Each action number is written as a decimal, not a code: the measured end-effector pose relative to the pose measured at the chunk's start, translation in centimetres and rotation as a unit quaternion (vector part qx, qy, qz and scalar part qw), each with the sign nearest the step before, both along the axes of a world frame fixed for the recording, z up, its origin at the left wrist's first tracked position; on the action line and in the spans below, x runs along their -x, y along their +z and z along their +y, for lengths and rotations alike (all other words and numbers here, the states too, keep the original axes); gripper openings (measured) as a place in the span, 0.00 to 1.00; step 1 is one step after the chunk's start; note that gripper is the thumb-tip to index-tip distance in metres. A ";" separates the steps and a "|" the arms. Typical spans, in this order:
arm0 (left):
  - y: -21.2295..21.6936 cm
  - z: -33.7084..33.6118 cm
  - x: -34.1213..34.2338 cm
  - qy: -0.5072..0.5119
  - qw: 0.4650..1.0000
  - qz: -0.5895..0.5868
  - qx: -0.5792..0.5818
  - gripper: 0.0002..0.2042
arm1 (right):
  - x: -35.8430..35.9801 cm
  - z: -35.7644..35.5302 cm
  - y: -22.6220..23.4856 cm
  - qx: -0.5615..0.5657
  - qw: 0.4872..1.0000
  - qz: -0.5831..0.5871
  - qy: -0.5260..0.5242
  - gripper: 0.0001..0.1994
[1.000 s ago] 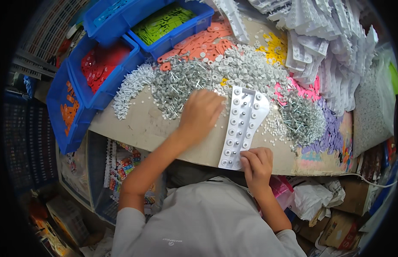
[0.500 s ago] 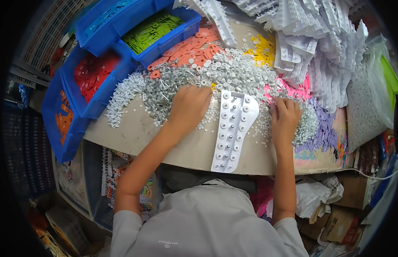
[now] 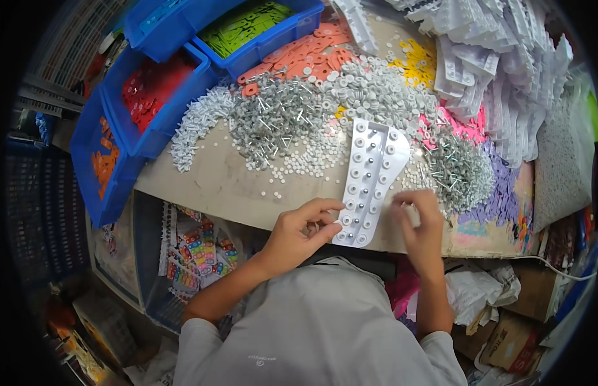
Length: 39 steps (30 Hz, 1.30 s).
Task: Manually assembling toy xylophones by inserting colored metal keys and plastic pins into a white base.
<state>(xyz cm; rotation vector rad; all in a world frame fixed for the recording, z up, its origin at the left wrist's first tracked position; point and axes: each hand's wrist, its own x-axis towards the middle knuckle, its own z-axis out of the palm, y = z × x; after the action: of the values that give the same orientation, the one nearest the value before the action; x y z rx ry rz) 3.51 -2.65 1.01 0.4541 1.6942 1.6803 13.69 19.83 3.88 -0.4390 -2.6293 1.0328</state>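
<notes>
A white plastic jig (image 3: 390, 168) lies on the table in front of me, wider at its far right. Two rows of ringed white studs flank its channel, where small metal pins stand in a line. At its near left edge is my left hand (image 3: 298, 233), fingers curled, with index and thumb tips a little apart; a tiny white piece shows by the thumb, but what the fingers hold is unclear. My right hand (image 3: 420, 225) hovers just right of the jig, its fingertips smeared by motion, so its grip and contents cannot be made out.
Beyond the jig spread metal pins (image 3: 273, 119), white round caps (image 3: 376, 93) and another pin heap (image 3: 460, 167). Coral pieces (image 3: 305, 61), yellow pieces (image 3: 416, 63) and purple pieces (image 3: 498, 190) lie around. Blue bins (image 3: 173, 106) stand left; white jigs (image 3: 514, 109) are stacked right.
Both hands have drawn back from the piles toward me. The left has come to the jig's near left edge, and the right to its right side. The whole view has shifted slightly.
</notes>
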 end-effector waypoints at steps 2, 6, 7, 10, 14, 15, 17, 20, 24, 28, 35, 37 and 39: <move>0.0 -0.2 -0.3 -0.024 0.997 0.028 0.064 0.03 | -1.5 -1.8 0.5 0.087 0.995 -0.030 0.030 0.06; -1.0 -0.1 -0.6 -0.061 0.980 0.182 0.051 0.03 | -3.1 -4.0 -0.7 0.139 0.990 -0.040 0.009 0.06; -1.2 0.0 -0.8 -0.064 0.976 0.202 0.044 0.03 | -3.3 -4.2 -1.0 0.157 0.987 -0.041 0.003 0.06; -1.7 0.3 -1.1 -0.078 0.971 0.221 0.040 0.03 | -3.4 -4.6 -1.7 0.160 0.986 -0.050 0.003 0.05; -2.1 0.6 -1.5 -0.076 0.961 0.259 0.053 0.03 | -3.5 -5.0 -2.3 0.128 0.991 -0.041 0.000 0.05; -2.0 0.7 -1.7 -0.075 0.961 0.259 0.054 0.03 | -3.5 -5.0 -2.3 0.116 0.993 -0.037 0.001 0.05; -1.8 0.8 -1.9 -0.065 0.966 0.238 0.071 0.03 | -3.5 -5.2 -2.6 0.103 0.994 -0.033 0.002 0.06; -2.2 1.1 -2.1 -0.036 0.969 0.236 0.067 0.05 | -3.7 -5.6 -3.5 0.106 0.993 -0.022 -0.036 0.08; -4.2 0.7 -1.6 -0.025 0.896 0.443 0.033 0.07 | -4.0 -5.7 -5.6 -0.073 0.995 0.063 0.018 0.10; -4.0 0.2 -1.4 0.007 0.874 0.486 -0.009 0.11 | -3.5 -5.0 -5.5 -0.103 0.987 0.108 0.062 0.12; -4.8 -2.5 2.6 0.166 0.835 0.522 0.051 0.08 | 0.4 -4.5 -0.2 -0.134 0.966 0.206 0.078 0.05; -6.2 -2.7 2.3 0.176 0.829 0.527 0.066 0.08 | 4.7 -6.2 2.5 -0.148 0.956 0.219 0.125 0.04; -7.0 -2.8 1.6 0.118 0.813 0.565 0.076 0.09 | 9.9 -9.2 4.4 -0.147 0.942 0.228 0.197 0.05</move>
<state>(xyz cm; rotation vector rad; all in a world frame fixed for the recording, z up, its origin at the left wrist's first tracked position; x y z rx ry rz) 1.88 -5.45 -6.01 1.4071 2.7789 1.4602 3.76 10.62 8.28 0.3691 -2.4200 0.7079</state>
